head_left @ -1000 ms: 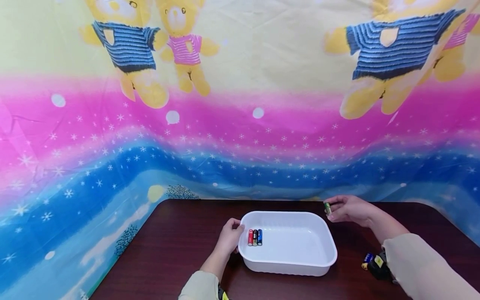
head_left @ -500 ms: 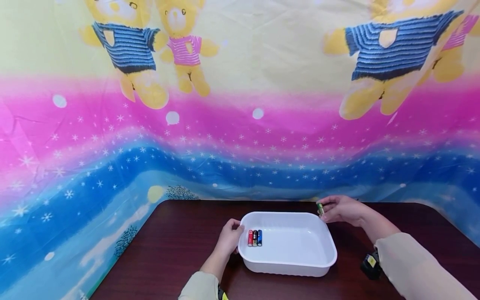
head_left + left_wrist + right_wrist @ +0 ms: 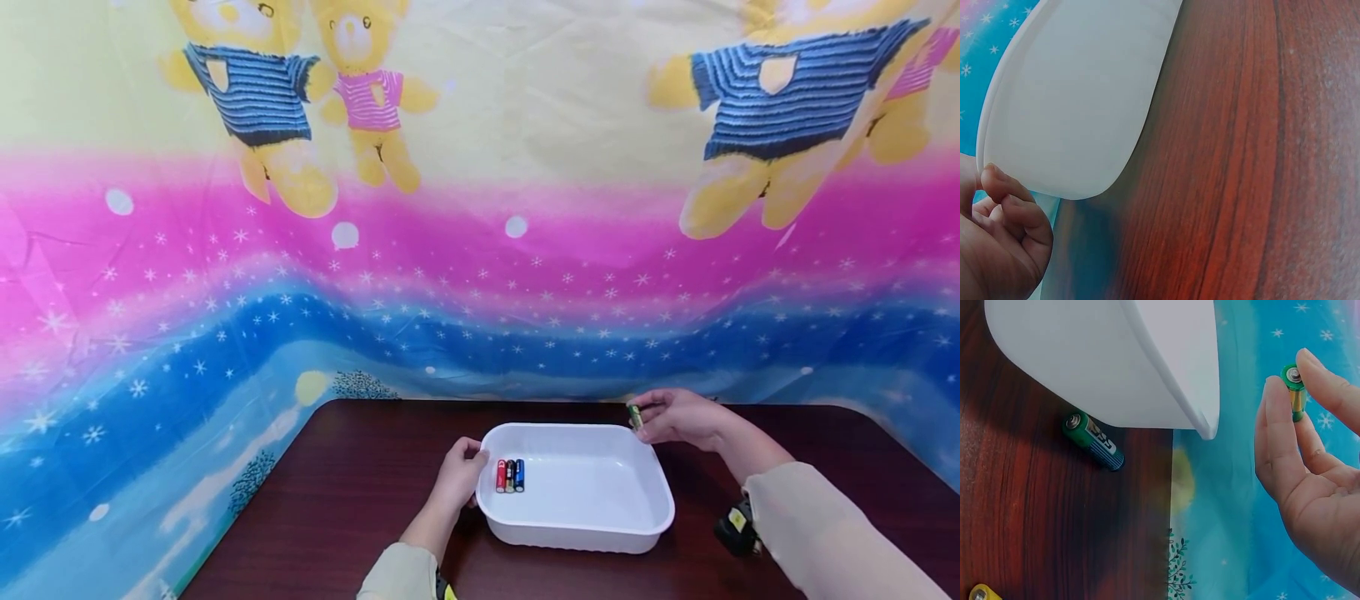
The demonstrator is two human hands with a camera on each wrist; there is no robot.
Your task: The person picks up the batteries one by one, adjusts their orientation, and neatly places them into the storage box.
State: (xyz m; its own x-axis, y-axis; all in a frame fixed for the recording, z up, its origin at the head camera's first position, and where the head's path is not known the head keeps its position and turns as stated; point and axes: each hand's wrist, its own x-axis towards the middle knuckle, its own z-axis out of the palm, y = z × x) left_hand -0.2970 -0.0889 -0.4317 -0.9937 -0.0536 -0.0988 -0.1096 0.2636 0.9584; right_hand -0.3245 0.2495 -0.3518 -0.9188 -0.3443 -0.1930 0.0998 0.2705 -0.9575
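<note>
A white plastic basin stands on the table. My left hand grips its left rim, with curled fingers at the edge in the left wrist view. Inside, at the left end, three batteries lie side by side: one red, one black and one blue. Over the basin's far right corner, my right hand pinches a green-and-gold battery between thumb and fingers, metal tip showing. That battery is tilted and held above the rim.
In the right wrist view a dark green battery lies on the table close to the basin's side. A yellow battery end shows at the bottom left. The dark wood table meets a patterned cloth backdrop behind.
My right hand has moved left with the green-and-gold battery, from beside the basin to its far right corner. A blue-and-yellow battery near my right wrist is now hidden. My left hand stays put.
</note>
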